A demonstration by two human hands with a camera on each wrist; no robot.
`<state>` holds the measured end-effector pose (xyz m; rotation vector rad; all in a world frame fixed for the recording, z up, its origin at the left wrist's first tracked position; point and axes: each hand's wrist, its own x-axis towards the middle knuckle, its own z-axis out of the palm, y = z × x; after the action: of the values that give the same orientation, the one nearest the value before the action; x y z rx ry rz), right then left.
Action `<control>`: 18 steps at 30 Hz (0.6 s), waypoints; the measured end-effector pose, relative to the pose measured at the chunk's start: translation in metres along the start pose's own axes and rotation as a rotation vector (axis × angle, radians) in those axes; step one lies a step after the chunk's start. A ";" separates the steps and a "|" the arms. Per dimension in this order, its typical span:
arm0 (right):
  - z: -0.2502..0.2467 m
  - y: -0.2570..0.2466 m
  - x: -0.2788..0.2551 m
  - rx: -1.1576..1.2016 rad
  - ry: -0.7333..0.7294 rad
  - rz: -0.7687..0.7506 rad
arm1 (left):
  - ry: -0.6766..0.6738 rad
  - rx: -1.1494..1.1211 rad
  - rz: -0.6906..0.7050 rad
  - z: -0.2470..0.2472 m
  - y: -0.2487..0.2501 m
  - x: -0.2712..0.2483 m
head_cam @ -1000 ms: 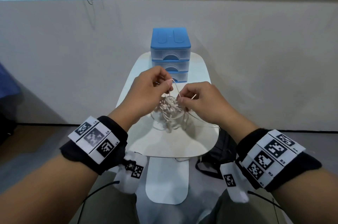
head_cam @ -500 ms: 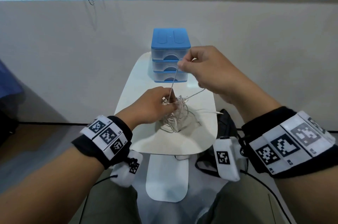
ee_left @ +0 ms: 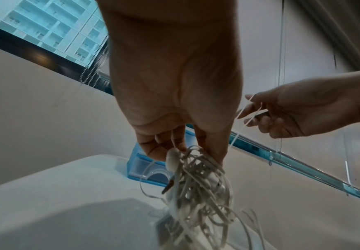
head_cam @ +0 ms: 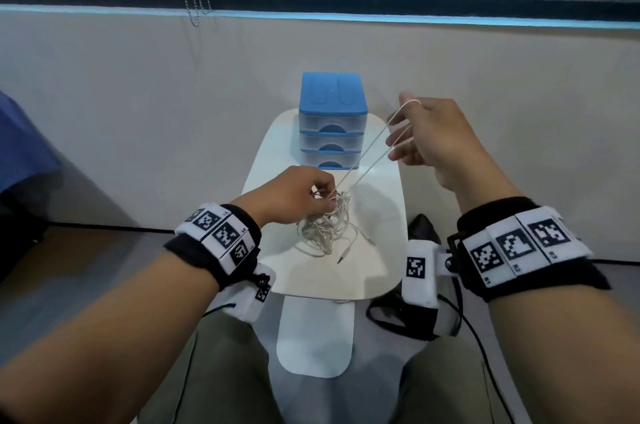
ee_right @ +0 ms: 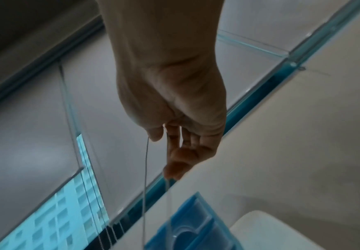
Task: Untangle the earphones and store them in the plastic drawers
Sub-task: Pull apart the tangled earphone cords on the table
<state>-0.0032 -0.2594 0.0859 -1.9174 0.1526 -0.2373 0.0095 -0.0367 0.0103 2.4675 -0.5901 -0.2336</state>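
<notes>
The fingers (head_cam: 401, 118) of the right hand (head_cam: 440, 139) are spread and only loosely bent, with a loop of thin white cord (head_cam: 367, 156) hooked over the fingertips rather than pinched. Half a second ago this hand pinched a single strand close above the pile; now it has lifted further toward 2 o'clock, and two taut lines run from it down to the bundle. The fingers (ee_left: 175, 143) of the left hand (head_cam: 294, 195) are curled onto the top of the tangled white earphones (head_cam: 325, 226), gripping the knot and pinning it low over the small white rounded surface (head_cam: 381, 215), as they did before.

In my judgement, a longer loop has come free of the mass, which is progress, but most of the cord is still knotted, with a jack plug (head_cam: 343, 255) lying loose at 5 o'clock of the pile.

The blue-topped clear plastic drawer unit (head_cam: 332, 122) stands at 12 o'clock of the bundle, all three drawers apparently closed, so storing has not begun. A black bag (head_cam: 422, 229) lies on the floor at 3 o'clock.
</notes>
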 end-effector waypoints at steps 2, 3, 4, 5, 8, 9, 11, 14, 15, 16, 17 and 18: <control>0.005 -0.006 -0.005 0.103 -0.063 -0.026 | -0.024 0.041 0.017 -0.001 0.002 0.002; 0.008 -0.007 -0.005 0.119 -0.073 -0.077 | -0.036 0.058 0.023 -0.002 0.003 0.003; 0.012 -0.008 -0.006 0.130 -0.067 -0.144 | -0.044 0.064 0.022 -0.002 0.004 0.004; 0.016 -0.008 -0.007 0.146 -0.044 -0.216 | -0.048 0.067 0.022 -0.002 0.004 0.005; 0.023 0.001 -0.007 0.089 0.113 -0.419 | -0.066 0.082 0.000 -0.002 0.002 0.004; 0.025 0.005 -0.007 0.058 0.170 -0.468 | -0.086 0.093 -0.014 0.000 0.001 0.004; 0.027 0.013 -0.004 -0.006 0.217 -0.521 | -0.107 0.107 -0.028 0.000 -0.002 0.003; 0.027 0.024 -0.002 -0.138 0.182 -0.426 | -0.117 0.032 -0.032 -0.005 -0.009 0.000; 0.026 0.031 0.000 -0.196 0.177 -0.361 | -0.144 0.002 -0.028 -0.007 -0.012 -0.003; 0.024 0.038 0.001 -0.254 0.177 -0.286 | -0.182 -0.016 -0.018 -0.008 -0.014 -0.005; 0.023 0.046 0.002 -0.298 0.179 -0.208 | -0.218 -0.023 -0.004 -0.008 -0.018 -0.008; 0.020 0.053 0.002 -0.334 0.181 -0.130 | -0.236 -0.022 0.016 -0.007 -0.021 -0.010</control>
<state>0.0040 -0.2602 0.0296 -2.2398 0.1983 -0.4984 0.0103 -0.0135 0.0045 2.4308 -0.7012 -0.5265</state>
